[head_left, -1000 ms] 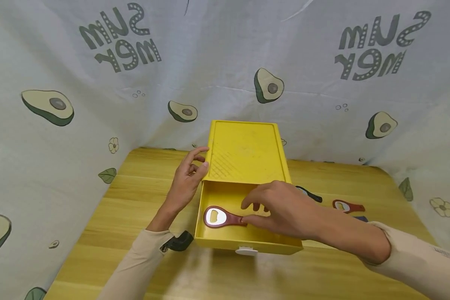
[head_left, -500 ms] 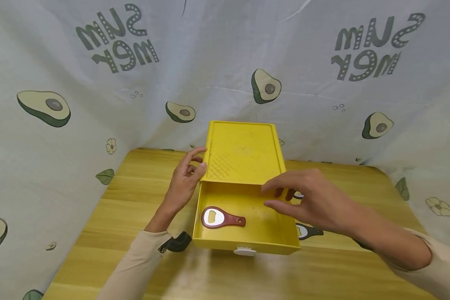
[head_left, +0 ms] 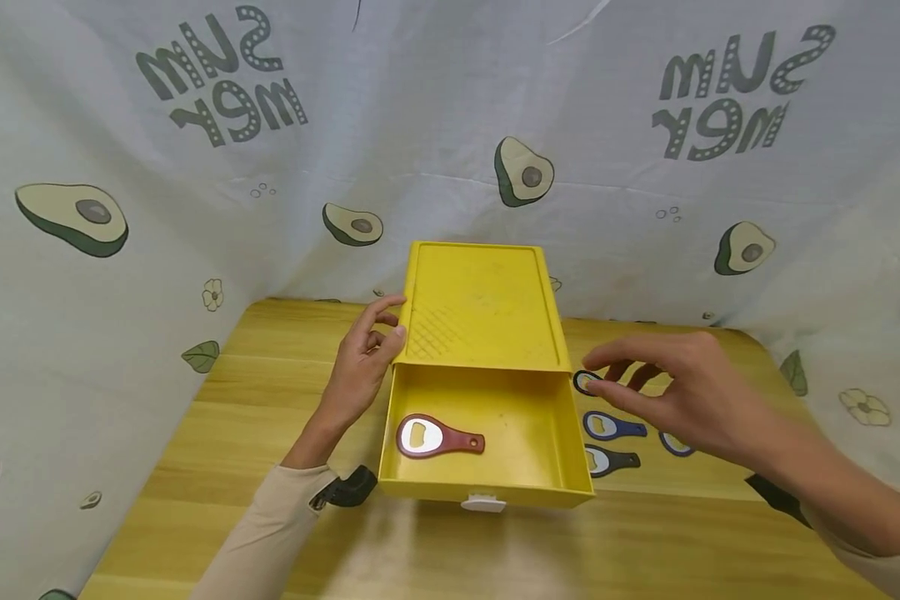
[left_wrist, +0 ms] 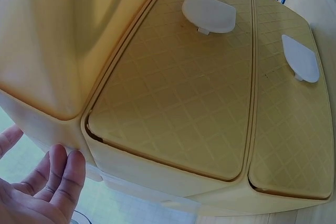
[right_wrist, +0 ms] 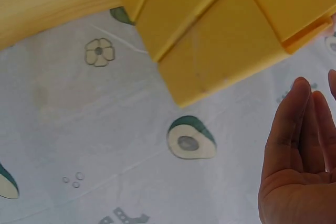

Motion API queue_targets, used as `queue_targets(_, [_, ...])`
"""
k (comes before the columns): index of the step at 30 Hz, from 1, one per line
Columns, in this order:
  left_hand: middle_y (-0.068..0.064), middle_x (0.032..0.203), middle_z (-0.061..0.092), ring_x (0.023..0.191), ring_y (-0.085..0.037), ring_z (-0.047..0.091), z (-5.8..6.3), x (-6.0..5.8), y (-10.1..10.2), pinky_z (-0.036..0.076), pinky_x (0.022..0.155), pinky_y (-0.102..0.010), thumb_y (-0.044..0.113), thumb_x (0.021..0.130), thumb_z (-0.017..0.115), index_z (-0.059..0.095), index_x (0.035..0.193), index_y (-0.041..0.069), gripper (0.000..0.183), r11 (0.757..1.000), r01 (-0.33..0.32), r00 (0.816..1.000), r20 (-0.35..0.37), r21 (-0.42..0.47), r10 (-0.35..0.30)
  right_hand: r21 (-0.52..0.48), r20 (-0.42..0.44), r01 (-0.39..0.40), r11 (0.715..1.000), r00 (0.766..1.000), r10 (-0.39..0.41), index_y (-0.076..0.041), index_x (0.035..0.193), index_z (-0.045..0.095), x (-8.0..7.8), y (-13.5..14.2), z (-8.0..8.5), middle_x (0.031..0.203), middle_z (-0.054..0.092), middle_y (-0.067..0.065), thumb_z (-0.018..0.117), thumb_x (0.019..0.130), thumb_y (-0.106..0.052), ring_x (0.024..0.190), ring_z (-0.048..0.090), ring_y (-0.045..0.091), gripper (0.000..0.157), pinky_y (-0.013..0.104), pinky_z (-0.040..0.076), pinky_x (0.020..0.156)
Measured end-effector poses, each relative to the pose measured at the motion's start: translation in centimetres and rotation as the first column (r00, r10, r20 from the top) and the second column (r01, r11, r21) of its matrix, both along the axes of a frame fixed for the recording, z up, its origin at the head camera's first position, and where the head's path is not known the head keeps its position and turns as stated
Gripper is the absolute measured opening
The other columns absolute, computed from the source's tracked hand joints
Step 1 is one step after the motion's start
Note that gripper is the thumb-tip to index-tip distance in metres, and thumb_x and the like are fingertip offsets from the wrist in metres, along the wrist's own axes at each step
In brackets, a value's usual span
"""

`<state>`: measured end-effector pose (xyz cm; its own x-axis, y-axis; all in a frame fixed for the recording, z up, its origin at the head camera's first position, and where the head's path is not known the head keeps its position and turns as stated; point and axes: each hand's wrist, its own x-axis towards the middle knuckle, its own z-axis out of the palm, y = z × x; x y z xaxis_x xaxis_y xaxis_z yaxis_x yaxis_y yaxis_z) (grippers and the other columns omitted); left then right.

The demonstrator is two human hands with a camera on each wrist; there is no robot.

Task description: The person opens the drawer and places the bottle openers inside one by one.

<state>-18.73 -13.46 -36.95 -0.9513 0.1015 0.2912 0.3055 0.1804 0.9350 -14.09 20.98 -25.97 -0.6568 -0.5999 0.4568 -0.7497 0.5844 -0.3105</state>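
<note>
A yellow drawer cabinet (head_left: 480, 304) has its top drawer (head_left: 487, 493) pulled out. Inside the drawer, toward its left, lies a dark red bottle opener (head_left: 450, 439). My left hand (head_left: 351, 367) rests its fingertips against the cabinet's left side, with fingers (left_wrist: 71, 177) lightly bent. To the right of the cabinet, my right hand (head_left: 682, 400) hovers over the table with thumb and fingers apart, holding nothing. Below and around it lie a blue bottle opener (head_left: 624, 428), a black one (head_left: 617, 461), a dark-rimmed one (head_left: 583, 382) and a partly hidden blue-rimmed one (head_left: 673, 445).
Two lower drawers with white handles (left_wrist: 210, 14) are closed under the pulled-out one. The wooden table (head_left: 270, 433) runs back to a white curtain (head_left: 630, 208) printed with avocados. A white pull tab (head_left: 483, 503) sits on the drawer front.
My right hand has left the red bottle opener in the drawer and moved right, past the drawer's edge, over the other openers. My left hand stays at the cabinet's side.
</note>
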Motion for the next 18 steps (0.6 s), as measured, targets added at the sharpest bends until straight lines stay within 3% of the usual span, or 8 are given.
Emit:
queue_targets(6, [-0.011,0.123,0.051,0.078,-0.028,0.055,0.0,0.0,-0.1,0.044,0.072,-0.035,0.026,0.104,0.052,0.049,0.144,0.025,0.04,1.0,0.006,1.0,0.003,0.003,-0.006,0.055,0.024,0.058,0.997,0.998,-0.06,-0.02,0.1,0.075,-0.1,1.6,-0.8,0.091,0.074,-0.009,0.087,0.07,-0.001,0.074,0.063,-0.003,0.037,0.012,0.052,0.063])
queue_targets(11, [-0.011,0.122,0.051,0.076,-0.027,0.053,0.1,0.0,-0.1,0.043,0.07,-0.033,0.026,0.104,0.052,0.049,0.143,0.025,0.04,1.0,0.001,1.0,0.0,0.0,-0.001,0.12,0.109,0.124,0.985,0.985,-0.137,-0.026,0.101,0.075,-0.1,2.3,-2.0,0.094,0.073,-0.013,0.087,0.077,-0.014,0.074,0.062,-0.005,0.029,0.018,0.054,0.063])
queue_targets(18, [-0.012,0.123,0.051,0.075,-0.026,0.053,0.3,0.2,0.0,0.042,0.07,-0.032,0.026,0.104,0.052,0.049,0.144,0.024,0.04,1.0,0.003,1.0,0.003,0.004,-0.003,0.144,0.188,0.12,0.982,0.971,-0.146,-0.023,0.1,0.074,-0.5,3.1,-4.6,0.092,0.073,-0.013,0.084,0.08,-0.015,0.077,0.063,-0.004,0.024,0.02,0.055,0.063])
